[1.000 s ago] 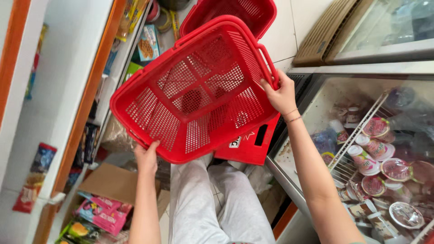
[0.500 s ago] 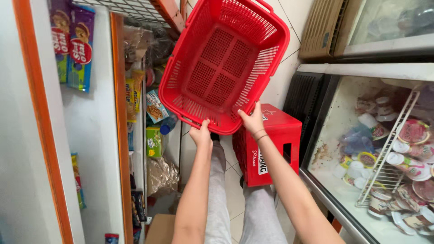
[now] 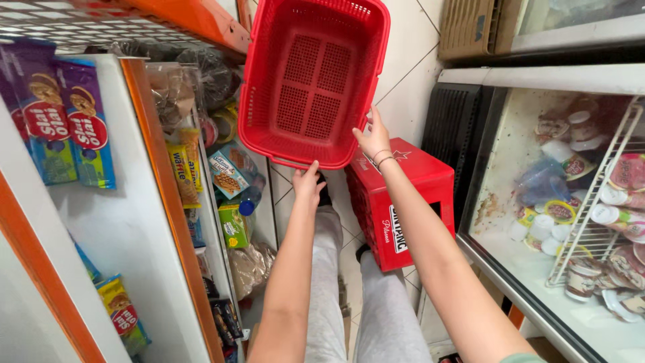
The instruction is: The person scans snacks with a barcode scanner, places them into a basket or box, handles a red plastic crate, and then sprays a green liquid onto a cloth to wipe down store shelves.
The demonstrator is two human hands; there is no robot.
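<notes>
I hold an empty red plastic basket [image 3: 312, 81] out in front of me, tilted so that its open top faces me. My left hand [image 3: 308, 180] grips the basket's near rim at the bottom. At the right side of that rim, my right hand [image 3: 373, 138] touches the basket with its fingers raised along the wall. The mesh bottom is bare. Both arms are stretched forward above my legs in grey trousers [image 3: 376, 296].
A red bottle crate [image 3: 403, 208] stands on the tiled floor just below the basket. On the left are white shelves with an orange frame [image 3: 168, 202], stocked with snack packets. A glass-topped chest freezer [image 3: 571, 215] with ice-cream cups fills the right side.
The basket has moved up and away from me, and the view has swung further toward the left shelves. Both hands stay on its near rim.
</notes>
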